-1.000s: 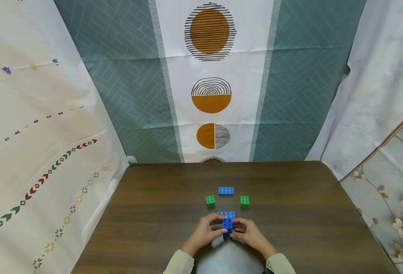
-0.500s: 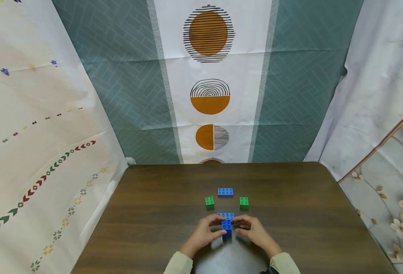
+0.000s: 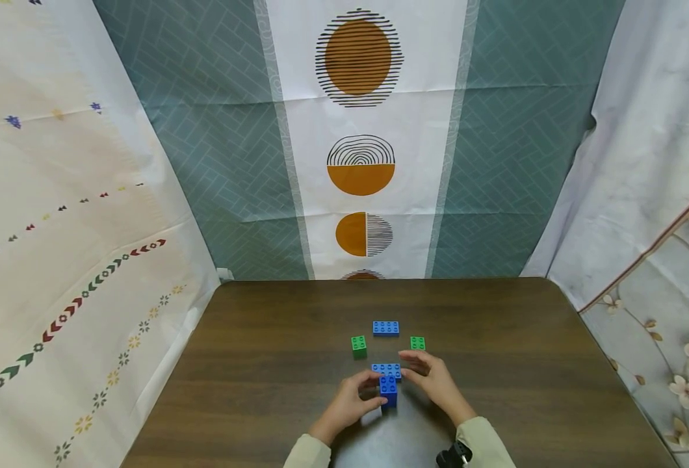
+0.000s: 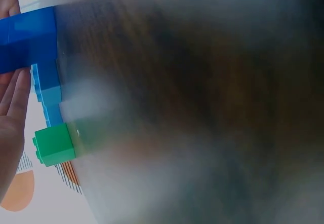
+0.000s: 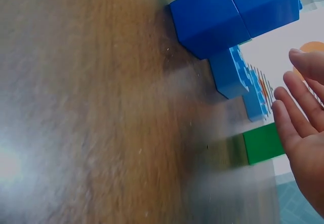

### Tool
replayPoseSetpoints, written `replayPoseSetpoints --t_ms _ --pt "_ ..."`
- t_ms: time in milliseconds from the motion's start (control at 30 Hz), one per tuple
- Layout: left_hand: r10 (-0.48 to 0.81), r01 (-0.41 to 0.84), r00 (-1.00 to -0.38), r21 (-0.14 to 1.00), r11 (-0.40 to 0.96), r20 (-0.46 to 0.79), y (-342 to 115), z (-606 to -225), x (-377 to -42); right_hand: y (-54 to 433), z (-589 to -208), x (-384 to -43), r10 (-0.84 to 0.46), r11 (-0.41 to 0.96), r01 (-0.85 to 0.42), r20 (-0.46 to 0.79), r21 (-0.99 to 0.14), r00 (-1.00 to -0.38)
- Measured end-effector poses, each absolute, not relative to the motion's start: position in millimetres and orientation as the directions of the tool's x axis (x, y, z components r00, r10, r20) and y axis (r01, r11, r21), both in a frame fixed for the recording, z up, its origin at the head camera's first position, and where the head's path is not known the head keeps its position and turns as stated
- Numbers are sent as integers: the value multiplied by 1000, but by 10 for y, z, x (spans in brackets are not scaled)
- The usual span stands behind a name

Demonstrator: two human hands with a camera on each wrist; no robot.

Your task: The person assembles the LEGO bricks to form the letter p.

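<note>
Two dark blue bricks in one stack: see the seam in the right wrist view! Count two lighter blues too, the near light blue brick (image 3: 382,368) and far light blue brick (image 3: 386,328), plus two greens, the left green brick (image 3: 359,347) and right green brick (image 3: 417,342). Standing on the desk (image 3: 262,377), between the two hands: the dark blue stack (image 3: 388,394), studs up, long axis vertical. Lighter blues lying lengthwise left to right. Gripping the stack between thumb and fingers, the left hand (image 3: 348,403); loosely open, holding nothing, well clear of it, the right hand (image 3: 436,383). Partly hidden: near light blue brick behind the stack, right green brick behind right fingers. Cut off at the left wrist view's edge, the stack. Impossible to tell: contact between stack and near light blue brick.
</note>
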State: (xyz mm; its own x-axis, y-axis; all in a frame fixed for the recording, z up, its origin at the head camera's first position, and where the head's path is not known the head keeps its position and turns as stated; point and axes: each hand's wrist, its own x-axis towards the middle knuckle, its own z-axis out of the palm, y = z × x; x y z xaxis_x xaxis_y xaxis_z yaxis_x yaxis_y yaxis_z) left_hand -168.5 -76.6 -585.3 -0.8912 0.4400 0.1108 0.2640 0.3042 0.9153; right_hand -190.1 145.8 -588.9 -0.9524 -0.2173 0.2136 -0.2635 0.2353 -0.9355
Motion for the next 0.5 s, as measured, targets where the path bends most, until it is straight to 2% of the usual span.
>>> replayPoseSetpoints --t_ms 300,500 --pt "432 228 -898 926 301 81 -770 -5857 -1678 1367 -5914 -2009 -293 224 -213 143 -951 -945" --pt "438 223 -896 928 300 74 -774 -5871 -1682 1319 -5768 -1954 -330 215 -209 130 -954 -935"
